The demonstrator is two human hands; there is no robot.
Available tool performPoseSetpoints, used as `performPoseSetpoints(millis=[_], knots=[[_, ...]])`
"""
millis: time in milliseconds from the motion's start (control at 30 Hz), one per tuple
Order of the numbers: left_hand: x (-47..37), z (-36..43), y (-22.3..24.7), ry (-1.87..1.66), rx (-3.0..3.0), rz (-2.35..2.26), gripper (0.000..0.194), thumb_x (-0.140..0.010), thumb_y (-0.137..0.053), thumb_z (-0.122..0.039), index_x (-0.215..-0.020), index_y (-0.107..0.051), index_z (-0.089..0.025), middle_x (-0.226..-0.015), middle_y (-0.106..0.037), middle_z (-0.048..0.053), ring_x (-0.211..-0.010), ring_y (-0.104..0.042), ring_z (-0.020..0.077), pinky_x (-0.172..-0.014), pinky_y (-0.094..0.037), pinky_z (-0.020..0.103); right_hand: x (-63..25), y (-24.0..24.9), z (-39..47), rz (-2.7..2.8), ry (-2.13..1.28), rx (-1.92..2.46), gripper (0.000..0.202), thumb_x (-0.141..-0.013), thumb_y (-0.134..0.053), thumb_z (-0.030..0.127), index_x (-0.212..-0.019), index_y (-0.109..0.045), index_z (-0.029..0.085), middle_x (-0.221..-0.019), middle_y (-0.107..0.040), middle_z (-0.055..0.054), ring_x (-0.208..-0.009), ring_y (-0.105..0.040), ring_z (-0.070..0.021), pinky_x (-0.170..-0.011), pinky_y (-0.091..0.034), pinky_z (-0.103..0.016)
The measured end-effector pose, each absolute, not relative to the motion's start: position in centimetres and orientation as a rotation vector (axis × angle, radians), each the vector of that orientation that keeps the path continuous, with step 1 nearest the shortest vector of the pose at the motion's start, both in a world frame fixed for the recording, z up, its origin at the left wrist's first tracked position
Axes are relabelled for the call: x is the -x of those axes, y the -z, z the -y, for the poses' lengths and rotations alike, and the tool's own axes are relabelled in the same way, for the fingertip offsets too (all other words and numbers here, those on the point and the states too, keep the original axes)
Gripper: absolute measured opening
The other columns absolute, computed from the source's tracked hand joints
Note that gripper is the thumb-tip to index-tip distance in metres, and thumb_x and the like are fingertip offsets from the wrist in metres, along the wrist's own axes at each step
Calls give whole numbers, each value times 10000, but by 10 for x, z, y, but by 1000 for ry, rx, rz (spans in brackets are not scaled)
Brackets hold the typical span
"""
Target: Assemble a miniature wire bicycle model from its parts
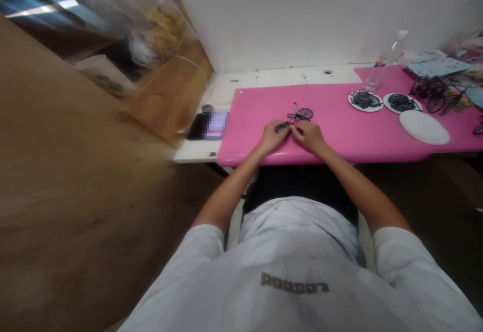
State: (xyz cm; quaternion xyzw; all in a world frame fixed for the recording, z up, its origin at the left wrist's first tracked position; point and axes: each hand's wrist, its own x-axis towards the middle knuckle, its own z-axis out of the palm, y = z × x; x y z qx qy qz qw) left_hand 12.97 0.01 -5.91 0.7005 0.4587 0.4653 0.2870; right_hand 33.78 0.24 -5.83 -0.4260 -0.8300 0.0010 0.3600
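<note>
A small dark toy bicycle [301, 114] is held just above or on the pink mat [260, 100], close to the front edge of the table. My left hand [274, 135] closes its fingers on the near, left end of the bicycle, around one wheel. From the other side, my right hand [307, 135] pinches at the bicycle's middle, its fingertips almost meeting those of the left. The far wheel and handlebar stick out beyond my fingers. What exactly lies between the fingertips is hidden.
To the right are two white plates of dark parts [365, 101], a stack of white plates [424, 127], a clear bottle [381, 63] and a pile of dark toy bicycles [433, 93]. A phone [196, 127] lies left of the mat. A white wall [302, 20] stands behind.
</note>
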Motion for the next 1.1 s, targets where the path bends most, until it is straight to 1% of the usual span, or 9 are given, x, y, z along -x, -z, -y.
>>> performPoseSetpoints(millis=[233,500,833,1100], knots=[[-129,-1,61,-1246,-1895,-1202,155,-1014,-762,-263,-1117,-846,-184,-1086,-811,117,-985,-751,208,-953,-600,365,-338,60,-4,2170,-18,1088,441,-1150,-480,448,-868,-726,215,-898,-779,-129,-861,-670,-270,-772,-466,-380],[-128,-2,62,-1226,-1940,-1229,171,-1026,-750,-282,-1139,-847,-199,-1096,-814,114,-1022,-749,227,-1000,-594,392,-338,60,-4,2178,-34,1102,431,-1155,-491,453,-890,-735,217,-916,-784,-123,-867,-673,-263,-781,-468,-372],[-129,0,59,-1206,-1965,-1242,143,-1025,-728,-262,-1098,-840,-210,-1081,-815,103,-1026,-737,241,-1002,-586,407,-338,59,-3,2211,-47,1106,423,-1161,-485,432,-909,-749,219,-923,-791,-121,-869,-682,-263,-771,-466,-369],[-127,-1,61,-1188,-2009,-1239,160,-1048,-710,-304,-1085,-831,-206,-1090,-814,104,-1056,-739,248,-1011,-575,406,-336,55,1,2225,-42,1117,387,-1145,-503,398,-913,-750,210,-952,-805,-134,-874,-691,-268,-776,-462,-372]])
